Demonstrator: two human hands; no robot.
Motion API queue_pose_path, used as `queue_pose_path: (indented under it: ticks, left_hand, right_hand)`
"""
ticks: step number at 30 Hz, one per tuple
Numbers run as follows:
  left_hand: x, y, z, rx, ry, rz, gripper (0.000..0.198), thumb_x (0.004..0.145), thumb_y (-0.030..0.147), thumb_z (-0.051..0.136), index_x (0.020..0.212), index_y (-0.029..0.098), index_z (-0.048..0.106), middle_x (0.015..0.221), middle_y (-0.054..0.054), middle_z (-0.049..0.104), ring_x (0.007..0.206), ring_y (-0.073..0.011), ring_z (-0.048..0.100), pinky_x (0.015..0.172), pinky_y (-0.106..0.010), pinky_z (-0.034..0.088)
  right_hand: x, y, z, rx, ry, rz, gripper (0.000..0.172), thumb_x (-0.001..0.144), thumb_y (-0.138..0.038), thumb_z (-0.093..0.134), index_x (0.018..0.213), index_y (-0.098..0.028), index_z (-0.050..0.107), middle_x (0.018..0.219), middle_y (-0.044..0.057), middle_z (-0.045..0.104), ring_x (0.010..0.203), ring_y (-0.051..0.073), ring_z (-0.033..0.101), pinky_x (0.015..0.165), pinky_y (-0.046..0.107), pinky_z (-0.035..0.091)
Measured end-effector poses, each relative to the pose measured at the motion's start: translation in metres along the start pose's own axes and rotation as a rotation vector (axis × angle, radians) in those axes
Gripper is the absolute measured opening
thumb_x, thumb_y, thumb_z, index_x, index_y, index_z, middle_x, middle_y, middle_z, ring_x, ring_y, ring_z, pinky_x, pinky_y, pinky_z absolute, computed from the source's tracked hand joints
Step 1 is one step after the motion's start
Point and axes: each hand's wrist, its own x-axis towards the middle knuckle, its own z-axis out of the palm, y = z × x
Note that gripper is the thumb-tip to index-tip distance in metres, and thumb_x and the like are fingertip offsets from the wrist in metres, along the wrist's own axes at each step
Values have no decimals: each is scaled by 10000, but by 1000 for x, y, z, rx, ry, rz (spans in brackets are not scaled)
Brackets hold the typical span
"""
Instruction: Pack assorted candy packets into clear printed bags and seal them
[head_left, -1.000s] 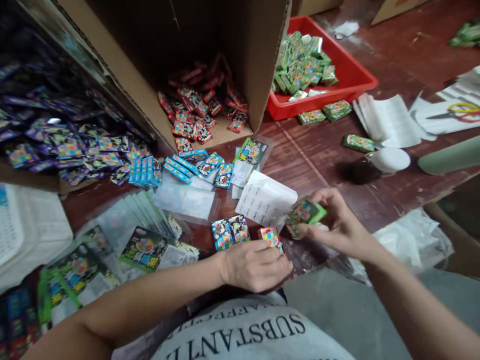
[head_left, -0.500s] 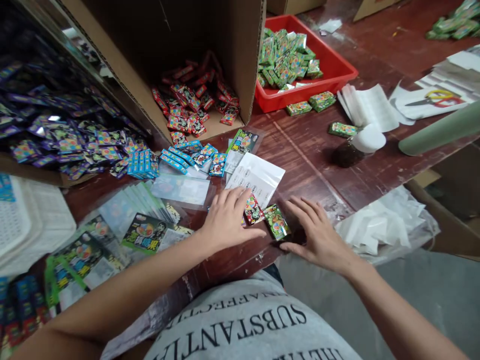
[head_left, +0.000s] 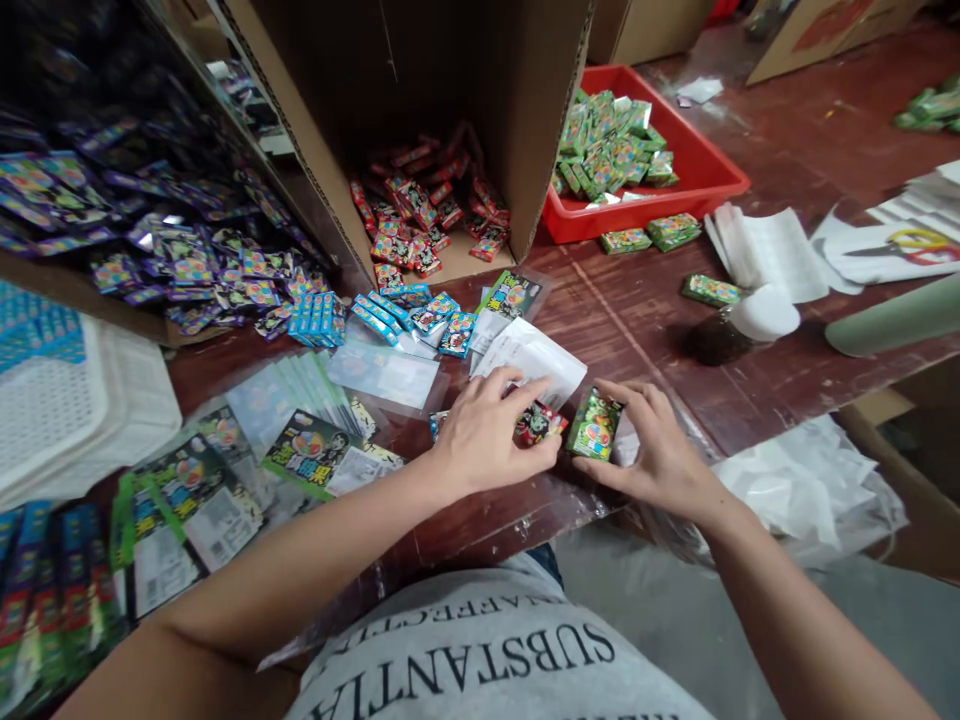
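Observation:
My left hand (head_left: 491, 430) rests low over the table, its thumb and index finger on either side of a small red printed box (head_left: 538, 424); the other fingers are bent and partly hide it. A bit of a blue box (head_left: 437, 425) shows beside that hand. My right hand (head_left: 652, 445) pinches a small green printed box (head_left: 596, 424) between thumb and fingers, its printed face up. The red and green boxes are close together, with a narrow gap. Just beyond my left hand lies a white sticker sheet (head_left: 555, 360).
Several blue boxes (head_left: 394, 315) and printed bags (head_left: 307, 450) lie left. Behind stand a carton of red boxes (head_left: 551, 150), a carton of purple boxes (head_left: 161, 325) and a red tray (head_left: 724, 185). A white-capped jar (head_left: 720, 338), green tube (head_left: 892, 315) and scissors (head_left: 919, 243) are right.
My right hand has closed on the green box, which has turned and now sits slightly apart from the red one. My left thumb and index have moved around the red box. The view has shifted.

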Motion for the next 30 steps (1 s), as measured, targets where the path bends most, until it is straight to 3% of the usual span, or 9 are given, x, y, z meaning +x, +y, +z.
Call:
queue_pose_path:
  ticks: [6,9,12,15,18,21,24,27,30]
  left_hand:
    - [18,3,-1,-137,-194,-242,559,943,721,422,958,201,626,804,-48,710,762,-240,709,675,-335,524]
    - [13,1,14,-91,-245,-285,445,1020,566,413,1135,167,573,688,-29,696,617,-220,703,605,-311,503]
    - [7,7,32,95,-198,-258,479,1042,445,438,1369,95,433,801,-105,750,689,-251,742,622,-321,523]
    - [1,16,34,244,-229,-231,482,1043,422,444,1378,76,425,831,-147,760,711,-274,753,581,-316,518]
    - [-11,10,-2,333,-189,-256,470,1026,471,462,1314,104,509,876,-150,759,717,-285,747,594,-335,532]
    - [-39,-22,-66,400,-129,-260,553,964,529,556,1373,160,515,1113,-156,733,915,-320,738,756,-406,568]
    - [-82,-69,-120,459,-310,-136,909,751,517,798,1508,205,403,1459,-182,550,1235,-376,615,993,-463,498]
    - [-119,-108,-135,488,-444,-34,1105,603,445,892,1549,274,345,1625,-165,356,1447,-401,405,1168,-535,308]
    - [-136,-127,-122,417,-493,50,1000,679,319,837,1543,303,336,1603,-116,415,1489,-326,364,1227,-540,175]
  right_hand:
    - [-23,-10,7,-34,20,59,848,822,-570,737,1515,-264,357,1289,150,486,1187,354,521,993,545,494]
    - [-23,-8,13,-75,-62,33,853,837,-561,723,1541,-283,330,1293,150,512,1170,358,540,985,565,497]
    - [-13,1,22,-111,-163,-2,886,846,-566,708,1566,-260,293,1292,159,557,1191,378,543,1035,635,439]
    - [-4,13,31,-159,-212,-67,934,836,-595,708,1575,-216,283,1301,174,592,1204,389,547,1094,679,358]
    - [0,22,33,-197,-203,-136,1005,820,-679,683,1592,-205,247,1401,194,559,1277,407,519,1146,717,254]
    - [3,15,32,-182,-113,-163,1076,803,-748,645,1609,-189,201,1519,227,450,1384,426,436,1171,729,201]
    - [19,-14,44,-119,-116,-269,1101,811,-756,626,1614,-155,173,1593,257,342,1478,424,321,1201,685,212]
    - [48,-47,71,-63,-269,-441,1103,796,-775,624,1610,-155,212,1655,245,234,1522,424,239,1209,641,263]
    - [77,-59,100,-34,-388,-567,971,830,-699,655,1562,-139,351,1629,238,313,1483,425,328,1166,599,373]
